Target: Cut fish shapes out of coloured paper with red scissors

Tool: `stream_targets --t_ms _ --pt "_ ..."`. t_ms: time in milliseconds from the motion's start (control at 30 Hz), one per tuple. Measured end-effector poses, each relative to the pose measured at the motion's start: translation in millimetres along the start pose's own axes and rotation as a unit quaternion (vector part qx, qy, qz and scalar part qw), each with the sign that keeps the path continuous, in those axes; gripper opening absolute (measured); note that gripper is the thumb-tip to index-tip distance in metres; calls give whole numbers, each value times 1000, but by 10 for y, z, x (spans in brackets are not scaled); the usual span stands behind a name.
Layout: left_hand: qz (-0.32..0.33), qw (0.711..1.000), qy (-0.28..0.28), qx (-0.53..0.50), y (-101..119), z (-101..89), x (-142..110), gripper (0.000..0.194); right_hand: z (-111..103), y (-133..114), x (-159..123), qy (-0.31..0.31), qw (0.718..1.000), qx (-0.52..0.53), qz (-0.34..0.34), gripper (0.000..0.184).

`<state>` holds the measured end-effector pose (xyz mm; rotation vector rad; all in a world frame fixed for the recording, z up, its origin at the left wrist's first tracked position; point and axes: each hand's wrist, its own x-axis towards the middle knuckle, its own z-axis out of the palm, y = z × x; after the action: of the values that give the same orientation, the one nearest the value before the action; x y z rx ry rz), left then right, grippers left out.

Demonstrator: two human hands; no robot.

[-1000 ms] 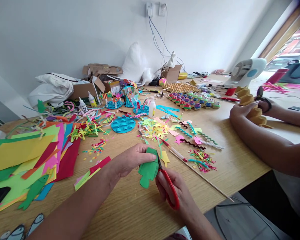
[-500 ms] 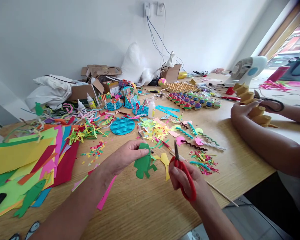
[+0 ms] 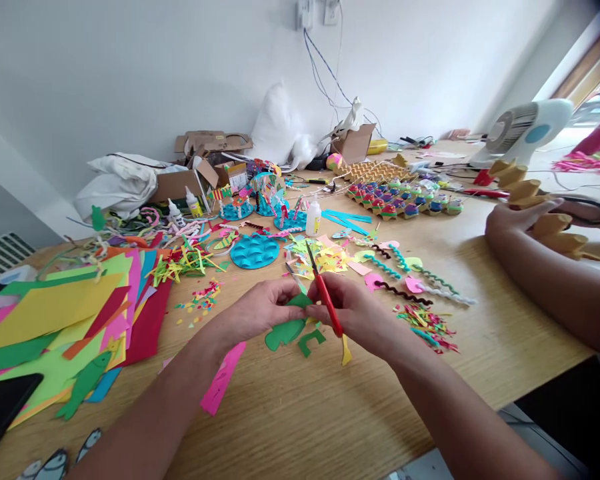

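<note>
My left hand [image 3: 257,308] pinches a green paper cut-out [image 3: 284,333] between thumb and fingers above the table. Close against it, my right hand [image 3: 363,310] is closed on red-handled scissors [image 3: 327,303], their blades pointing up and away from the paper. The right fingertips meet the edge of the green paper, and I cannot tell whether they grip it too. Below the hands lie a green paper scrap [image 3: 311,343] and a yellow paper piece [image 3: 347,352]. A pink paper strip [image 3: 223,380] lies near my left forearm.
Coloured paper sheets [image 3: 40,310] are stacked at left, beside a black phone [image 3: 10,413]. Further back stand a blue scalloped disc [image 3: 255,251], a glue bottle [image 3: 313,217] and painted egg-carton pieces [image 3: 405,200]. At right, another person's hand [image 3: 515,223] holds egg-carton cardboard and dark-handled scissors.
My right hand has moved left with the scissors, up to the green cut-out. The cut-out has tilted flatter in my left hand. The whole view has shifted slightly left.
</note>
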<state>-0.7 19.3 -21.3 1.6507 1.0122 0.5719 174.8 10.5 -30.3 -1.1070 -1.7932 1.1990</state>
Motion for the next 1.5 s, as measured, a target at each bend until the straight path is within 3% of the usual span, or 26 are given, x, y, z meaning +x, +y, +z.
stream_targets --t_ms 100,167,233,333,433,500,633,867,1500 --pt "23 999 -14 21 5 -43 -13 17 23 -18 65 -5 1000 -23 -13 8" --pt "31 1000 3 -3 23 -72 -31 18 29 -54 104 9 1000 18 -16 9" --pt "48 994 70 -74 28 -104 -38 24 28 -91 139 45 994 96 -11 12" --pt "64 951 185 -237 -22 -145 -2 30 31 -114 190 126 969 213 -12 14" --pt "77 914 244 -316 -106 -129 68 19 76 -93 241 185 934 303 -40 15" --pt "72 927 234 -282 -134 -71 101 13 134 -65 273 206 915 342 -56 16" --pt "84 968 158 -175 -97 87 110 15 267 0 306 239 899 363 -49 19" --pt "97 952 270 -105 -74 106 97 21 340 57 280 180 917 356 -10 20" --pt "78 962 230 -122 -150 68 129 20 259 40 196 161 946 281 6 19"
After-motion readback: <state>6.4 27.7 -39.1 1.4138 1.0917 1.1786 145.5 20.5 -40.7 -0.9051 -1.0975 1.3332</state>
